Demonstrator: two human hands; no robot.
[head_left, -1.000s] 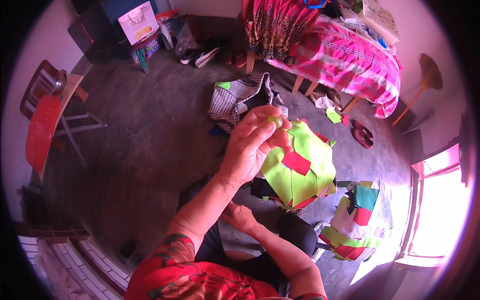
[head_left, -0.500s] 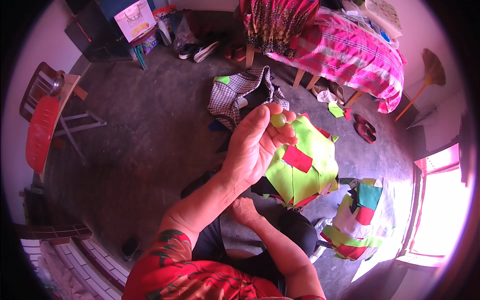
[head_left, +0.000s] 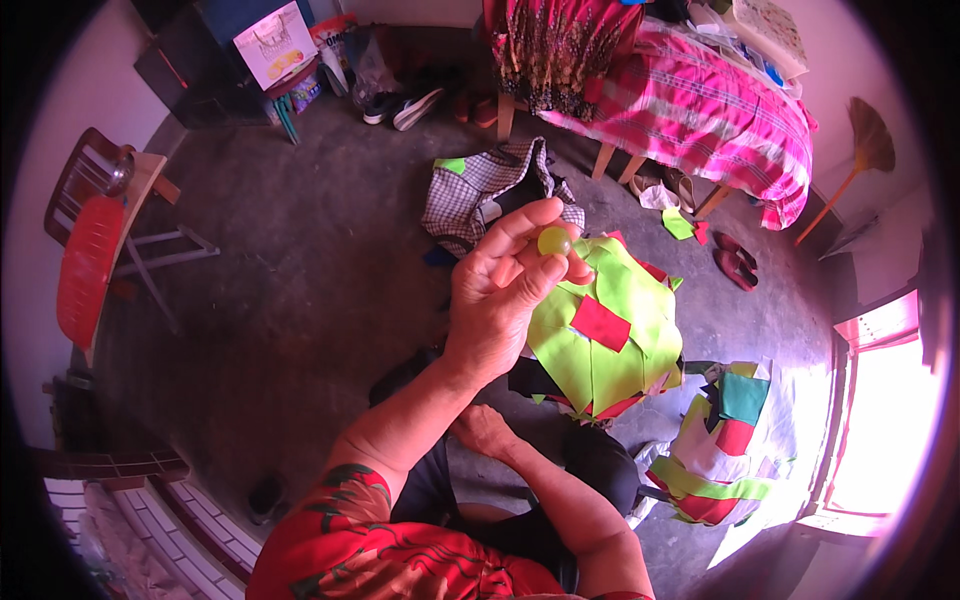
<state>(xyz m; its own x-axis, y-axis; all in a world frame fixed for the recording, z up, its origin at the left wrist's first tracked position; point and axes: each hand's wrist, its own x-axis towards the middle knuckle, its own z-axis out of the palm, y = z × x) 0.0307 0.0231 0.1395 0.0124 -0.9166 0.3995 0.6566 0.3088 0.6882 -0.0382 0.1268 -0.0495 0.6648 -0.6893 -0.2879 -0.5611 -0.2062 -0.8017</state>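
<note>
Raised in front of me, my left hand (head_left: 505, 290) pinches a small, round, translucent yellow-green ball (head_left: 553, 242) between thumb and fingertips. Whether it is a grape or a marble I cannot tell. Low by my dark-trousered legs, my right hand (head_left: 484, 430) rests with its fingers curled under; anything inside them is hidden. Beyond the raised hand, a pile of bright green cloth pieces (head_left: 640, 290) lies with a red cloth patch (head_left: 601, 323) on top. Behind the fingers, a checked cloth (head_left: 465, 195) is crumpled on the floor.
To the right, a bundle of mixed cloth scraps (head_left: 725, 440) sits in sunlight by the bright window (head_left: 885, 410). Dark red shoes (head_left: 736, 262) stand near the pink-covered bed (head_left: 690, 120). A broom (head_left: 870, 140) leans at the right wall. On the left is a red basket (head_left: 88, 270).
My left hand has turned at the wrist, bringing the thumb below the ball and the index finger above; the ball stays pinched. My right hand has barely moved. The whole view has shifted slightly.
</note>
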